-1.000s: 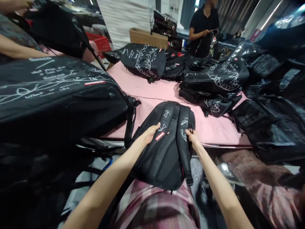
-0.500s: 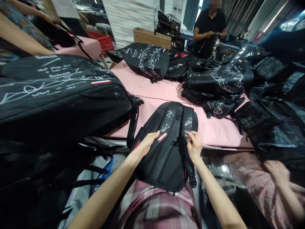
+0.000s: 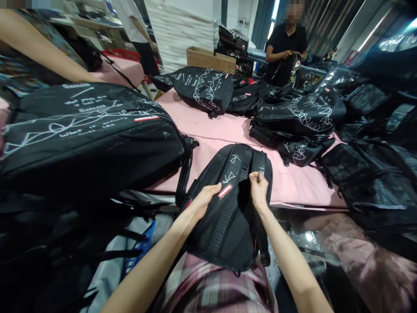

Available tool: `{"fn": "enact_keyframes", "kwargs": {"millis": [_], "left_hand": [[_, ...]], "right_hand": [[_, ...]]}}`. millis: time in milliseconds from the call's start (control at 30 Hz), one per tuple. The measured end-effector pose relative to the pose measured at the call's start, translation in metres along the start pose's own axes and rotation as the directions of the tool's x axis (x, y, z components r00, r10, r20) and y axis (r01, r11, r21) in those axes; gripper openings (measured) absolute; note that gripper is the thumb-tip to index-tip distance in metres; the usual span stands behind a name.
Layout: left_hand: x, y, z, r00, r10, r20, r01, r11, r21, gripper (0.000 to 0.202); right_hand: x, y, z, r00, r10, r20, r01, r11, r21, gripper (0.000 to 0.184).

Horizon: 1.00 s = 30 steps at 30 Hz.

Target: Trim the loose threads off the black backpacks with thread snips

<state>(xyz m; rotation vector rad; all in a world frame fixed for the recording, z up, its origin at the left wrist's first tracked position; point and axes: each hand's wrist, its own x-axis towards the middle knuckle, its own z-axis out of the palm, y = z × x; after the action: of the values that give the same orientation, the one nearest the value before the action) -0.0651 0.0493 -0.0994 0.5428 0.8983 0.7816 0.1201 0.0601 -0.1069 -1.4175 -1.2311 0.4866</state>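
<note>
A black backpack (image 3: pixel 216 237) rests against my lap and the table edge, its back panel and shoulder straps facing up. My left hand (image 3: pixel 205 200) grips its left side, with the thumb lying on the strap beside a red-and-white label (image 3: pixel 224 191). The fingers of that hand are partly hidden by the bag. Over the right shoulder strap, my right hand (image 3: pixel 259 189) is closed in a pinch; whatever it pinches is too small to make out. White line drawings mark both straps.
A pink-covered table (image 3: pixel 208 126) bears more black backpacks: a large printed one (image 3: pixel 97 143) at left and a stack (image 3: pixel 302 113) at right. A cardboard box (image 3: pixel 210 58) stands behind. Co-workers are at the left, the right and the back, one person (image 3: pixel 286 45) handling a bag.
My right hand has moved slightly up and left over the strap, its fingers now pinched tighter. My left hand stays on the bag. A person in white has come into view at the back left.
</note>
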Motion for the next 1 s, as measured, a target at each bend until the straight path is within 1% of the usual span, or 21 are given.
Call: {"fn": "enact_keyframes", "kwargs": {"millis": [33, 67, 100, 133, 200, 233, 300, 333, 433, 533, 667, 867, 1000], "left_hand": [[-0.001, 0.0, 0.002, 1.0, -0.006, 0.003, 0.006, 1.0, -0.018, 0.029], [-0.002, -0.001, 0.003, 1.0, -0.005, 0.004, 0.005, 1.0, -0.03, 0.028], [-0.003, -0.001, 0.005, 1.0, 0.002, 0.003, -0.002, 0.999, -0.036, 0.028], [-0.003, -0.002, 0.007, 1.0, 0.013, 0.002, -0.013, 0.999, -0.039, 0.027], [-0.004, -0.003, 0.01, 0.999, 0.038, 0.003, -0.038, 0.999, -0.037, 0.028], [-0.004, -0.004, 0.012, 0.999, 0.051, 0.005, -0.051, 0.998, -0.033, 0.029], [-0.005, -0.006, 0.016, 0.997, 0.077, 0.012, -0.077, 0.997, -0.025, 0.031], [-0.006, -0.007, 0.018, 0.996, 0.093, 0.011, -0.093, 0.995, -0.02, 0.033], [-0.007, -0.009, 0.025, 0.985, 0.174, -0.022, -0.174, 0.985, -0.009, 0.034], [-0.008, -0.01, 0.03, 0.97, 0.237, -0.05, -0.238, 0.971, 0.0, 0.033], [-0.008, -0.011, 0.033, 0.958, 0.282, -0.056, -0.283, 0.959, 0.005, 0.03], [-0.005, -0.014, 0.031, 0.951, 0.306, -0.047, -0.306, 0.952, 0.016, 0.03], [-0.003, -0.015, 0.029, 0.944, 0.328, -0.043, -0.328, 0.945, 0.008, 0.032]], "right_hand": [[0.004, 0.001, -0.006, 0.996, 0.059, -0.063, -0.057, 0.998, 0.035, 0.017], [0.005, 0.002, -0.011, 0.994, 0.09, -0.068, -0.087, 0.995, 0.052, 0.02], [0.004, 0.001, -0.016, 0.995, 0.101, -0.022, -0.099, 0.994, 0.046, 0.022], [0.001, 0.0, -0.02, 0.993, 0.104, 0.047, -0.105, 0.994, 0.017, 0.024], [-0.011, -0.005, -0.026, 0.977, 0.124, 0.174, -0.108, 0.989, -0.096, 0.024], [-0.017, -0.008, -0.028, 0.969, 0.132, 0.209, -0.096, 0.98, -0.172, 0.026], [-0.03, -0.015, -0.03, 0.966, 0.134, 0.222, -0.063, 0.951, -0.302, 0.035], [-0.035, -0.019, -0.031, 0.966, 0.125, 0.228, -0.04, 0.938, -0.344, 0.035], [-0.046, -0.027, -0.033, 0.965, 0.077, 0.249, 0.03, 0.915, -0.403, 0.025], [-0.052, -0.032, -0.034, 0.974, 0.003, 0.228, 0.104, 0.883, -0.458, 0.021], [-0.055, -0.037, -0.034, 0.975, -0.106, 0.193, 0.194, 0.831, -0.522, 0.021], [-0.053, -0.04, -0.032, 0.97, -0.158, 0.184, 0.233, 0.816, -0.529, 0.02], [-0.051, -0.039, -0.029, 0.953, -0.237, 0.186, 0.301, 0.782, -0.546, 0.021]]}}
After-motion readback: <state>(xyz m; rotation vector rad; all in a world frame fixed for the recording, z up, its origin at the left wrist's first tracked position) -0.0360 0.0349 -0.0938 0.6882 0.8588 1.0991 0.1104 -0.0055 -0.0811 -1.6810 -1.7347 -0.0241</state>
